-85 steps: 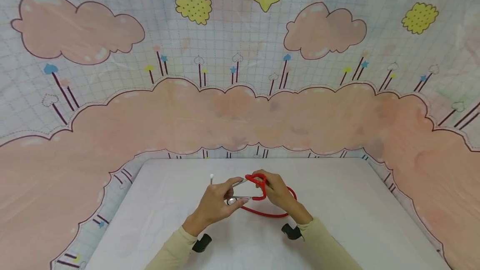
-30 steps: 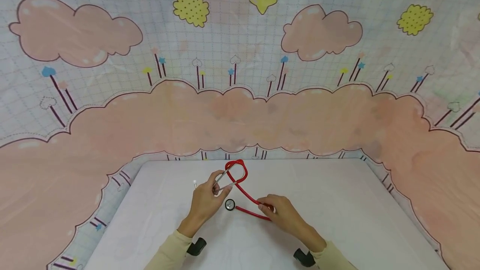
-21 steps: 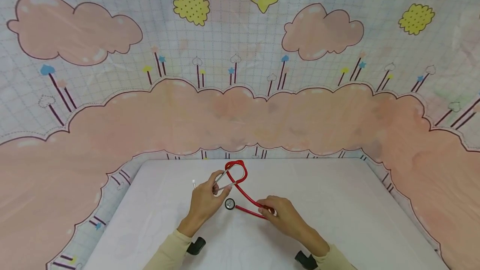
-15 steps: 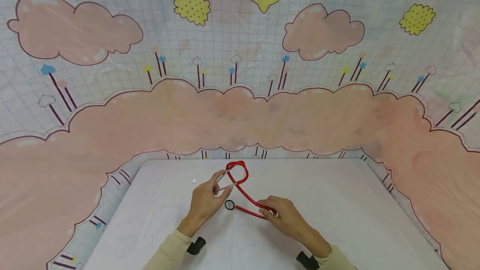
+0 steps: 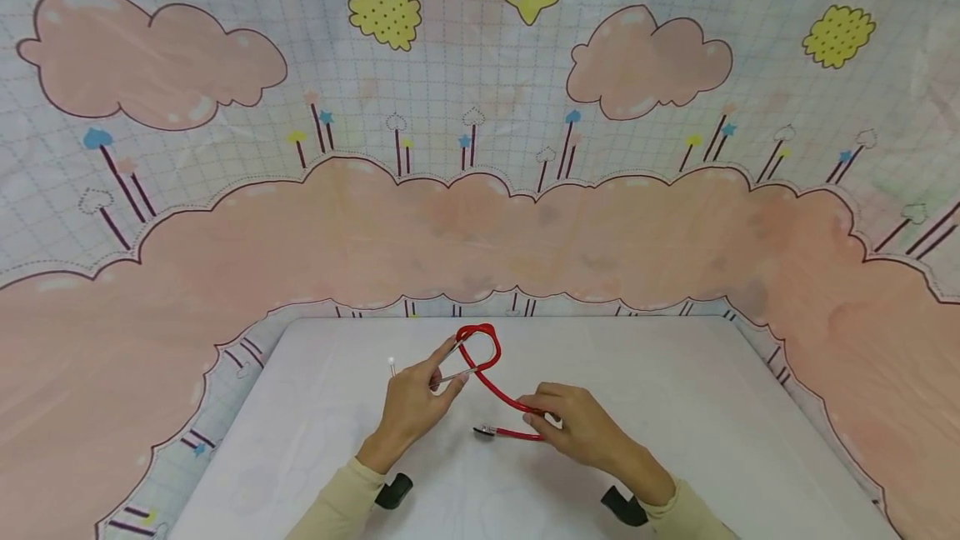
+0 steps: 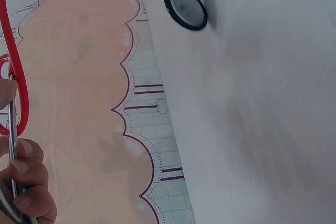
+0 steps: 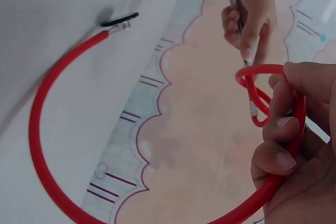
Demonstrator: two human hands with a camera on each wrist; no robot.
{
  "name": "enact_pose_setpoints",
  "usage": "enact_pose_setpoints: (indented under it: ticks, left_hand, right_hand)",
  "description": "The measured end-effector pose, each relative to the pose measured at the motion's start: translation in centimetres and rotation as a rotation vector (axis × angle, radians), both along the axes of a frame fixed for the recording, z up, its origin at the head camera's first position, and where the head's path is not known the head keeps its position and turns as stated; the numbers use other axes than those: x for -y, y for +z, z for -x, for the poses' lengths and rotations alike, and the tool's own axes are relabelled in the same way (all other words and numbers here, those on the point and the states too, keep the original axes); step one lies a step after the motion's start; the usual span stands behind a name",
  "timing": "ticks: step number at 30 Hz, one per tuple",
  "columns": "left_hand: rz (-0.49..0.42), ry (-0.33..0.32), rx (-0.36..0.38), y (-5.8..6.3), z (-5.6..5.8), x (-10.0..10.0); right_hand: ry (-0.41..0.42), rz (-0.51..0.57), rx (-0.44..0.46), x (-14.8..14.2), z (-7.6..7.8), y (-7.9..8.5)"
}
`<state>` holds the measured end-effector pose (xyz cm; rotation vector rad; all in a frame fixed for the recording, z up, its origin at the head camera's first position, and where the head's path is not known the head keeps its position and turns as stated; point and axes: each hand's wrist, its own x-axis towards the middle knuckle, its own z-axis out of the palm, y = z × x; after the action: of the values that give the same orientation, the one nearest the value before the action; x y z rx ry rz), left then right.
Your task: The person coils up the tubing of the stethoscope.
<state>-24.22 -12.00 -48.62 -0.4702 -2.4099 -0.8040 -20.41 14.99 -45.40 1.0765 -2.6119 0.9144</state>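
A stethoscope with red tubing [image 5: 491, 387] is stretched between both hands above the table. My left hand [image 5: 411, 408] holds its metal ear tubes [image 5: 454, 375]; one white ear tip [image 5: 392, 362] sticks up behind that hand. Beyond the fingertips, the forked tubing makes a loop [image 5: 495, 355]. My right hand [image 5: 583, 425] pinches the single tube between thumb and fingers, and in the right wrist view the fingers curl round it. From there the tube bends back toward the chest piece [image 5: 484, 432], seen edge-on in the head view. The left wrist view shows the chest piece's flat disc [image 6: 186, 8].
The white table [image 5: 315, 357] lies under both hands. Behind it hangs a cloth backdrop [image 5: 480, 240] printed with clouds and stars. Black devices sit at the left wrist [image 5: 394, 491] and the right wrist [image 5: 624, 507].
My right hand has left the forked part and moved right and nearer along the tube. My left hand moved slightly left. Just now the chest piece swung right and turned edge-on.
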Motion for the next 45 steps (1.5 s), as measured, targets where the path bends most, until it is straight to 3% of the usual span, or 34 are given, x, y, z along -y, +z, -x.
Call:
enact_pose_setpoints:
  ticks: [4,11,19,30,41,45]
  left_hand:
    - [0.018,0.001,-0.017,0.0,0.0,-0.1]
    - [0.047,0.007,0.024,0.4,0.0,-0.4]
    - [0.071,-0.024,0.003,0.9,-0.2,-0.6]
    - [0.130,-0.094,-0.002,1.8,-0.7,-1.2]
    - [0.136,-0.185,-0.055,2.7,-1.0,-1.3]
    - [0.134,-0.217,-0.088,3.1,-1.1,-1.2]
  right_hand:
    - [0.010,-0.018,-0.068,-0.3,0.4,0.5]
    - [0.048,-0.053,-0.156,-0.7,1.1,1.7]
    - [0.069,-0.015,-0.268,-0.5,2.0,2.8]
    - [0.074,0.058,-0.342,0.2,3.8,4.5]
    - [0.106,0.086,-0.421,0.5,5.7,5.9]
    - [0.108,0.097,-0.407,0.7,5.9,6.5]
